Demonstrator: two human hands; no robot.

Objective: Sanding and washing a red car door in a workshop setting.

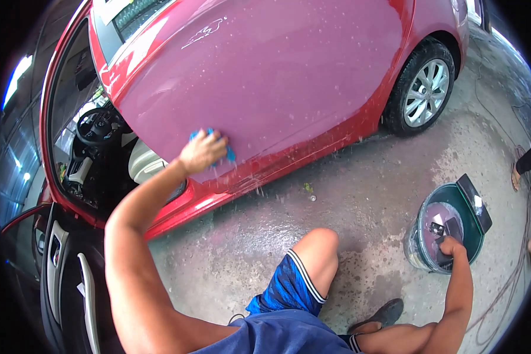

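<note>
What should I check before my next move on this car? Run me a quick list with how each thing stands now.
1. Left hand holding the blue pad against the rear door panel: ok.
2. Rear door panel wet: ok, it is spotted and dripping along its lower part.
3. Bucket upright, with liquid inside: ok.
4. Right hand gripping the dark sheet in the bucket firmly: cannot tell, the fingers are partly hidden.
5. Front door shut: not ok, it stands open.
6. Rear door panel evenly smooth: cannot tell from this view.
</note>
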